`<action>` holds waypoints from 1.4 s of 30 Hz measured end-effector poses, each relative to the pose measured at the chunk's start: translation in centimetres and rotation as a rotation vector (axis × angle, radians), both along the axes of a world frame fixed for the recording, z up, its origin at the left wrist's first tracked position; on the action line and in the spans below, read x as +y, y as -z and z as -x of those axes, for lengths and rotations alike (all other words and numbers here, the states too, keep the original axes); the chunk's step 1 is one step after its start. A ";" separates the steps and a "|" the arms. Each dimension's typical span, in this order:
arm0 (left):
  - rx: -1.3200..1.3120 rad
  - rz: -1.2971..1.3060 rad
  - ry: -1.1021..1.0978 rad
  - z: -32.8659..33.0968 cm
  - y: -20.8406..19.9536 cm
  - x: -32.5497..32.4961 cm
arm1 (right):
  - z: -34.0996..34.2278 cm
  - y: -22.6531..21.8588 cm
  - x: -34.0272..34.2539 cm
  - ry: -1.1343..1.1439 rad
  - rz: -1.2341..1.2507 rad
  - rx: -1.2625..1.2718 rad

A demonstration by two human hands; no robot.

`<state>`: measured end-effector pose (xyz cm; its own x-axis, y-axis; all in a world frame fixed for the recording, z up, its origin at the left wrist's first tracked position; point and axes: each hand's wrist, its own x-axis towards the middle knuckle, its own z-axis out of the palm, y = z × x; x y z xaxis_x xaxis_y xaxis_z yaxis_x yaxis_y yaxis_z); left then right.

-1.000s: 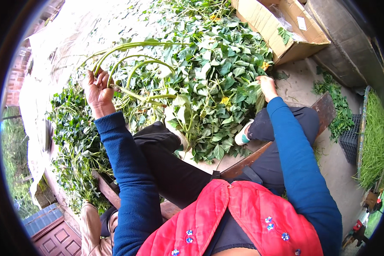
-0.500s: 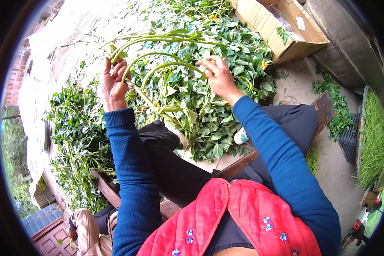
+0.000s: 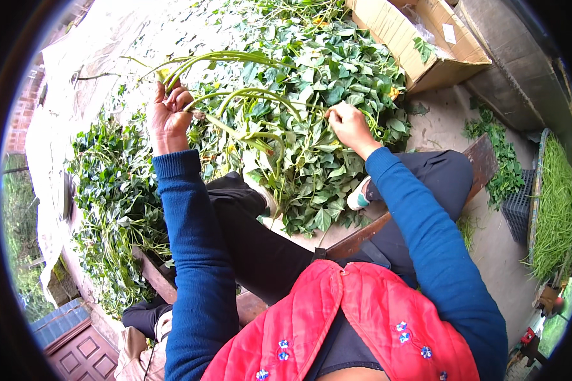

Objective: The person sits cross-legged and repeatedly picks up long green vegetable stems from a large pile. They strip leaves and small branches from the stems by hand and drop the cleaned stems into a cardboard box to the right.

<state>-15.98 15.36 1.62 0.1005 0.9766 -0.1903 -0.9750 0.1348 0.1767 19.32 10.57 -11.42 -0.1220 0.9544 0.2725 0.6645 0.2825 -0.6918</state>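
My left hand (image 3: 170,120) is raised on the left, its fingers wrapped round a vine with long green stems (image 3: 225,58). The stems arch out to the right, and some hang below the hand. To their right, my right hand (image 3: 351,127) is closed in a pinch over the leaves, close to the tips of the lower stems. Whatever lies between its fingertips is too small to make out. Beneath both hands spreads a big heap of leafy green vines (image 3: 337,171), with a few orange flowers (image 3: 395,93) among the leaves.
A cardboard box (image 3: 419,44) stands at the far right. Nearer on the right are a dark plastic crate (image 3: 520,206) and a tray of thin green stalks (image 3: 558,203). A wooden bench (image 3: 483,168) is under my legs. Another person's clothed legs (image 3: 140,346) show at lower left.
My right hand has moved right and slightly down, and its fingers have closed. The stems in my left hand have shifted. The person at lower left has changed position.
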 end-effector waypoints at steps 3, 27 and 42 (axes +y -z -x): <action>0.045 0.013 -0.101 0.6 0.0 0.3 | -0.9 2.1 1.2 0.436 0.309 0.509; 0.046 0.102 -0.457 11.8 4.0 0.7 | -7.9 3.8 -1.9 -0.060 0.398 -0.147; 2.136 0.626 -0.432 11.4 5.4 -1.7 | -9.6 1.1 -0.6 0.132 0.316 0.311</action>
